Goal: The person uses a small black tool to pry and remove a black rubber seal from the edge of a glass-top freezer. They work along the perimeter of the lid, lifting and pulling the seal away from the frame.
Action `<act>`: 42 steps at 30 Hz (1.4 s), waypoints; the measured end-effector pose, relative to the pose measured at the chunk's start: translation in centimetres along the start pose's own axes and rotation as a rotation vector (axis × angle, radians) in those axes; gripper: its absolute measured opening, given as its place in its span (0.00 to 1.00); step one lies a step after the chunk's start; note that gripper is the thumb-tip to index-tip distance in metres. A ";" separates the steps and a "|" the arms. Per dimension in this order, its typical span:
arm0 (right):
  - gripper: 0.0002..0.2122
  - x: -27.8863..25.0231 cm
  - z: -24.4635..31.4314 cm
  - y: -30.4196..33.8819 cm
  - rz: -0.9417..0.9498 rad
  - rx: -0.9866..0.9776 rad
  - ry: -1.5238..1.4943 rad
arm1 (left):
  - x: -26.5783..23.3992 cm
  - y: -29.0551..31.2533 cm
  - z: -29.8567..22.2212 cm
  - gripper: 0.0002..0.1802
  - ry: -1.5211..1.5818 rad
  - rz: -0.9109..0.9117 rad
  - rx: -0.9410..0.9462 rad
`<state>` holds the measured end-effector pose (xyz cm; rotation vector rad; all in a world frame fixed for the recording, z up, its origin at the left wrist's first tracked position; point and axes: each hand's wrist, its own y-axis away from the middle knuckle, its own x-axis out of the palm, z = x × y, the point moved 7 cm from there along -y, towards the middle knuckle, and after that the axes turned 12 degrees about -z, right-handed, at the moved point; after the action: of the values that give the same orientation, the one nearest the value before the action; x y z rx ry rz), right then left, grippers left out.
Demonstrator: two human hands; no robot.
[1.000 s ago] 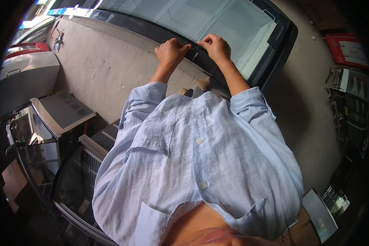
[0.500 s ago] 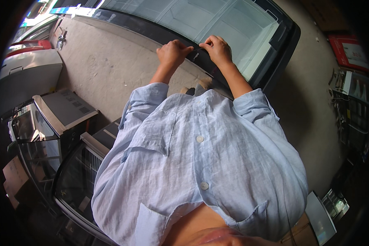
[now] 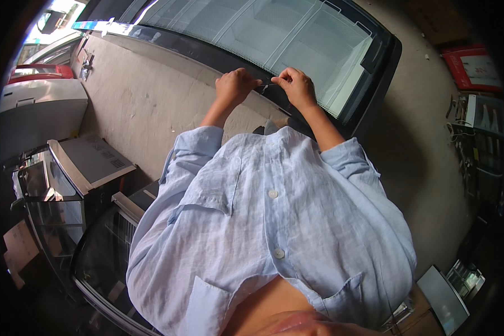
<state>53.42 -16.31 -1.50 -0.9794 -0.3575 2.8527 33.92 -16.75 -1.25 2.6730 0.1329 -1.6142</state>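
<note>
My left hand and my right hand are held close together over the near black edge of a glass-topped chest freezer. Thumb and fingers are pinched on both. Between the fingertips runs a short thin strand, like a wire or thread, with a small pale bit along it. Its exact kind is too small to make out. White wire baskets show through the freezer's glass lid.
Grey concrete floor lies left of the freezer. A white cabinet and dark glass-fronted appliances stand along the left. To the right are a red box, cluttered parts and a flat panel.
Both hands sit slightly lower in the picture, still pinching the strand, which now shows more plainly between them. The whole view has shifted a little.
</note>
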 end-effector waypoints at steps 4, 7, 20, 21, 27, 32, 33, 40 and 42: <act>0.13 -1.2 1.1 2.4 0.093 0.032 -0.104 | -1.0 1.9 0.1 0.21 0.206 0.029 0.044; 0.11 -1.8 1.5 2.8 0.039 -0.004 -0.133 | 0.3 1.9 1.4 0.23 0.617 -0.014 -0.102; 0.10 -1.3 2.9 2.3 -0.048 0.160 -0.359 | 2.5 4.2 -0.7 0.18 1.161 0.329 -0.572; 0.10 -1.4 3.3 2.3 -0.061 0.125 -0.331 | 2.7 4.1 -0.5 0.17 1.174 0.328 -0.566; 0.09 -2.5 5.2 2.3 -0.192 -0.062 -0.190 | 2.7 4.5 -0.3 0.13 1.209 0.314 -0.539; 0.09 -2.4 5.7 2.5 -0.199 -0.071 -0.160 | 2.4 5.4 0.0 0.13 1.245 0.333 -0.621; 0.09 -2.5 5.7 2.6 -0.204 -0.072 -0.158 | 1.9 5.6 -0.4 0.13 1.223 0.345 -0.645; 0.09 -2.6 6.2 2.8 -0.191 -0.060 -0.138 | 1.8 6.0 -0.1 0.14 1.213 0.357 -0.649; 0.09 -2.7 6.3 2.9 -0.186 -0.069 -0.120 | 2.0 6.1 0.0 0.13 1.217 0.346 -0.661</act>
<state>51.56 -20.80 4.20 -0.7440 -0.5314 2.7510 35.35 -22.68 -3.20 2.4640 0.1510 0.2650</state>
